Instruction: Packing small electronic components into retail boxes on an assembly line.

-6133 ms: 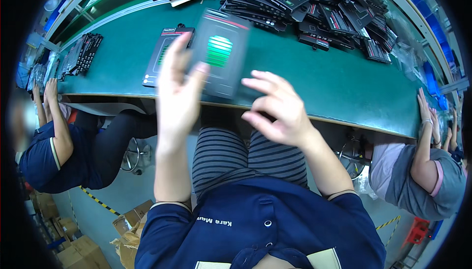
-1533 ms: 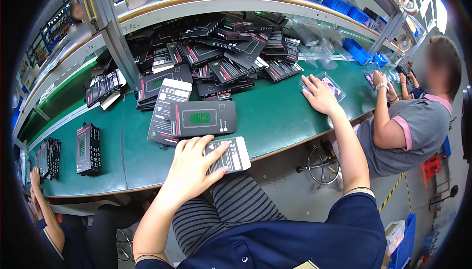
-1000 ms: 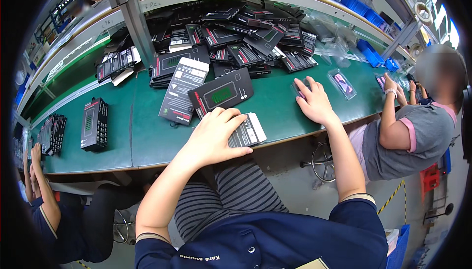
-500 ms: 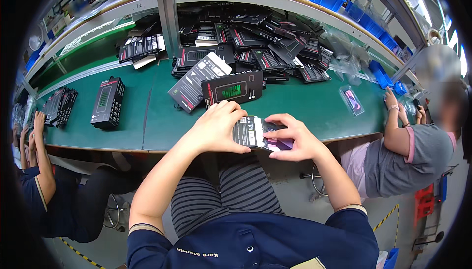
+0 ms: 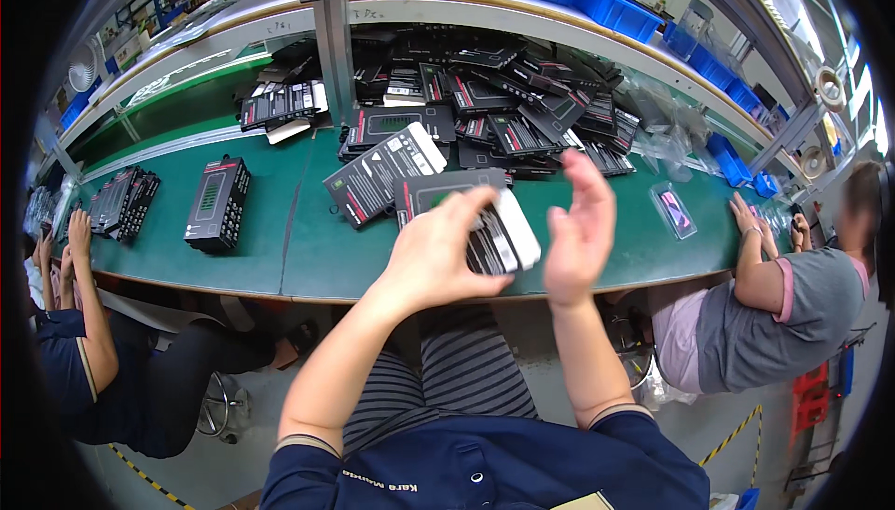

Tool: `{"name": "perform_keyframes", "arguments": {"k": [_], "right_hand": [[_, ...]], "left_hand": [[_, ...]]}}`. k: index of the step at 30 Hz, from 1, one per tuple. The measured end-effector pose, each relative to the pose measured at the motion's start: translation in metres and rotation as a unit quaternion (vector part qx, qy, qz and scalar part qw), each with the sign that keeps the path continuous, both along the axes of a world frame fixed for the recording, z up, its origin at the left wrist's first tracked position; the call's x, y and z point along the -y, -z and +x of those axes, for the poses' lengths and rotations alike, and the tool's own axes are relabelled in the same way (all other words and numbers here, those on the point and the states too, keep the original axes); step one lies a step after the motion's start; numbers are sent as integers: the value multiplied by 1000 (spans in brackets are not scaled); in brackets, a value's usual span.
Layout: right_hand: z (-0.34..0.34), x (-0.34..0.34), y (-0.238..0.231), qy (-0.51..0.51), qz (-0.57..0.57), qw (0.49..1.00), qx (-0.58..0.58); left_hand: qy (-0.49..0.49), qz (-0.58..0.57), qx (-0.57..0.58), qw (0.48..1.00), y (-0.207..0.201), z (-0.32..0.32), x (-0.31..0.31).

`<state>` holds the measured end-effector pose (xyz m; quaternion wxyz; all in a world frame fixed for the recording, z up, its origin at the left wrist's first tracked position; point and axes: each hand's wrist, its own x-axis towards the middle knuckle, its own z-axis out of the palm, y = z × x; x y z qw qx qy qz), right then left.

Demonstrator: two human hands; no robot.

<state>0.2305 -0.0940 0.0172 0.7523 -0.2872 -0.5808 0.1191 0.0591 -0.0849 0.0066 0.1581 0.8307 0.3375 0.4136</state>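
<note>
My left hand (image 5: pixel 431 254) grips a slim black box (image 5: pixel 488 251) near the table's front edge, thumb below and fingers over the top. The box's white end flap (image 5: pixel 518 228) faces right. To the right of that flap, apart from it, my right hand (image 5: pixel 580 240) is raised with the palm turned to the box. Its fingers point up and are slightly blurred, with nothing in them. Just behind my left hand lies a black box with a green printed picture (image 5: pixel 424 191), partly covered by that hand. Another box (image 5: pixel 382 179) lies slanted beside it.
A large heap of black boxes (image 5: pixel 522 90) fills the table's back. Stacked boxes stand at the left (image 5: pixel 217 202). A clear pack with a purple insert (image 5: pixel 673 212) lies to the right. A metal post (image 5: pixel 334 53) rises behind. Co-workers' hands are at both sides.
My right hand has come off the box's right end, where a purple item was showing, and risen open. The purple item no longer shows there. My left hand still holds the box, now tilted.
</note>
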Motion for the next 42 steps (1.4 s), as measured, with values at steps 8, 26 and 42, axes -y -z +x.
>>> {"name": "perform_keyframes", "arguments": {"k": [8,26,42], "right_hand": [[-32,20,2,-342,-247,897,-134],[-54,13,16,-235,-134,948,-168],[-45,29,45,-45,-51,903,425]], "left_hand": [[53,-126,481,866,16,15,16],[31,-69,496,865,11,16,14],[-211,-184,400,873,13,-112,68]]}}
